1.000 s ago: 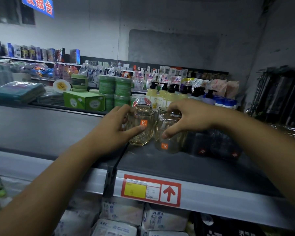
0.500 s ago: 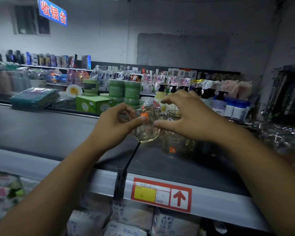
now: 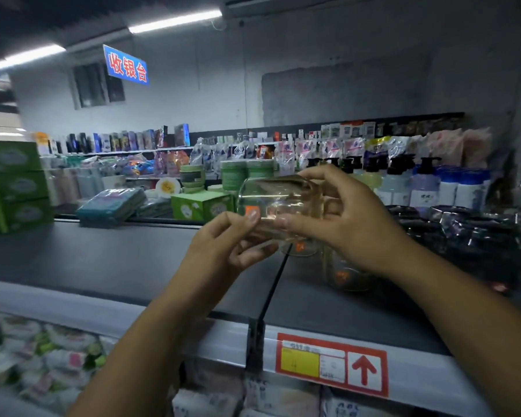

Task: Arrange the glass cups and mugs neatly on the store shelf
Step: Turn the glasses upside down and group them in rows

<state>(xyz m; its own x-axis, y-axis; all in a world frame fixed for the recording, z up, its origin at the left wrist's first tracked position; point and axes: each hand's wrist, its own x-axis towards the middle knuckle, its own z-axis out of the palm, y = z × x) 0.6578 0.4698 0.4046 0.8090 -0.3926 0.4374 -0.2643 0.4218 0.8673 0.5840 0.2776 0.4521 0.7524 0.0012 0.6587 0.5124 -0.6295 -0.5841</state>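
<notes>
Glass mug held sideways, left hand pinching one end, right hand curled round the other

Clear glass mug held raised above the dark shelf, tipped on its side. Left hand pinches the end with the orange sticker; right hand grips the right end. Second glass cup stands on the shelf underneath, just right of the black divider; third glass cup nearer, further right.
</notes>
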